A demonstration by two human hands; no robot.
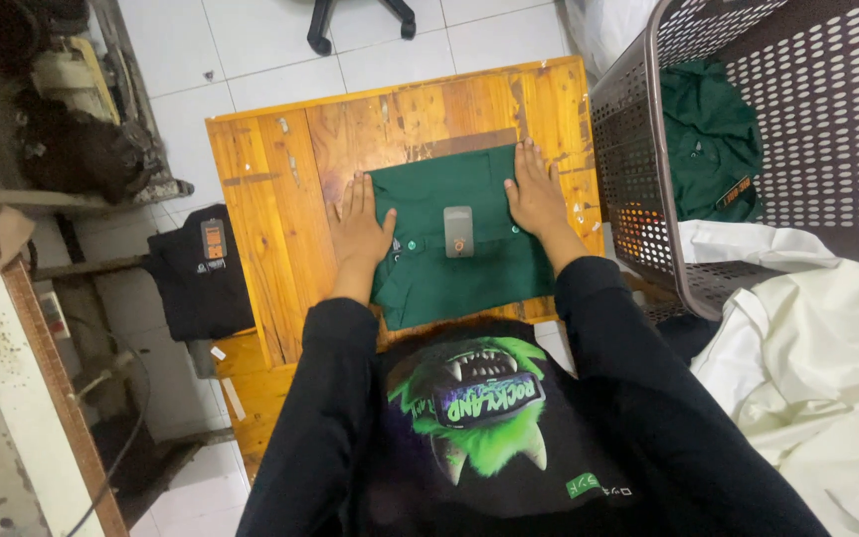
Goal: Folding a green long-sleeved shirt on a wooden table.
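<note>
A wooden table [270, 199] is being used as the work surface, standing on a white tiled floor [251, 60]. A brown perforated laundry basket [638, 149] is being kept just right of the table, with another green garment [713, 139] lying inside it. White cloth [827, 358] is piled near the basket's front. A black folded garment [201, 268] is lying left of the table, lower down.

A folded green shirt [454, 273] is being pressed flat in the table's middle; its long axis is running roughly left to right, its far edge pointing away from the person. A grey tag [458, 231] is lying on its centre.

The left hand [360, 224] is being laid flat, fingers extended, on the shirt's left edge, nothing gripped. The right hand [534, 194] is likewise being spread open, palm down on the right edge.
</note>
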